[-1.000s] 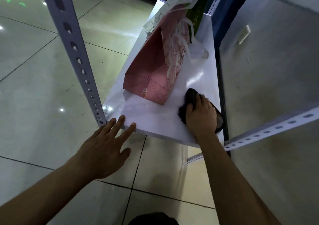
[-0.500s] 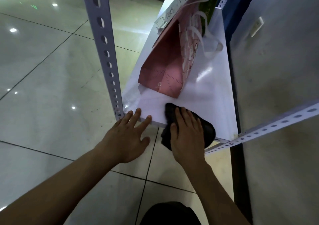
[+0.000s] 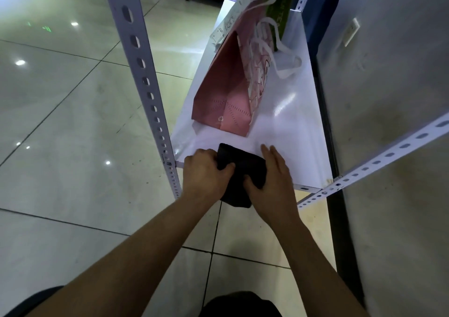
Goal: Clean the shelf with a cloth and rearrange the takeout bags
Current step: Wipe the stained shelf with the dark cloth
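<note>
Head view looks down on a dark cloth lying over the near edge of the white shelf, partly on the board and partly hanging off the front. Both hands hold it. At its left side the left hand has its fingers curled over the fabric and its thumb pressed into it. At its right side the right hand pinches the fabric with the thumb, while its fingers lie fairly straight on the shelf board. Further back on the shelf stands a pink takeout bag, near the cloth but not touching it. A white bag with green print leans behind it, white handles spilling onto the board. A perforated grey upright rises at the shelf's near left corner, and a perforated rail runs off to the right. Glossy floor tiles lie below.
</note>
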